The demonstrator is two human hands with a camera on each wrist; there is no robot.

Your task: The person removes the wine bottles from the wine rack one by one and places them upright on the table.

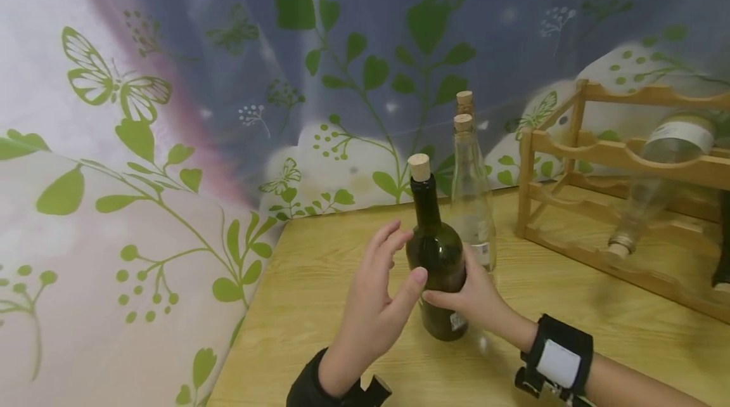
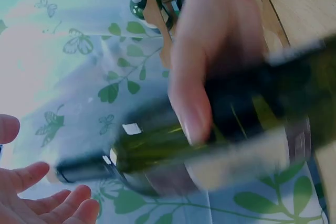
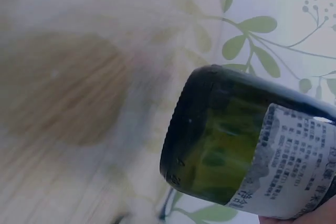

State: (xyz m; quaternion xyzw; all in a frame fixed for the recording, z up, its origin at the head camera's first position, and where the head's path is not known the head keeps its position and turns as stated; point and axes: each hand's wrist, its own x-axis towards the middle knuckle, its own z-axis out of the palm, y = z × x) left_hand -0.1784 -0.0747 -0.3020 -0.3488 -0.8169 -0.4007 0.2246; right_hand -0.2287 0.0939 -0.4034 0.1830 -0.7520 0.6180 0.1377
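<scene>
A dark green wine bottle with a pale cork stands nearly upright, tilted slightly, in front of me. My right hand grips its body from the right, with the thumb across the near side. To its left is my left hand, fingers spread and loosely bent, holding nothing; in the left wrist view its fingertips lie near the bottle's neck. A white printed label shows near the bottle's base in the right wrist view. Whether the base touches the table is unclear.
Close behind stands a clear corked bottle, with another cork showing beyond it. A wooden wine rack at the right holds a clear bottle lying down and a dark bottle. A patterned curtain hangs behind the wooden table.
</scene>
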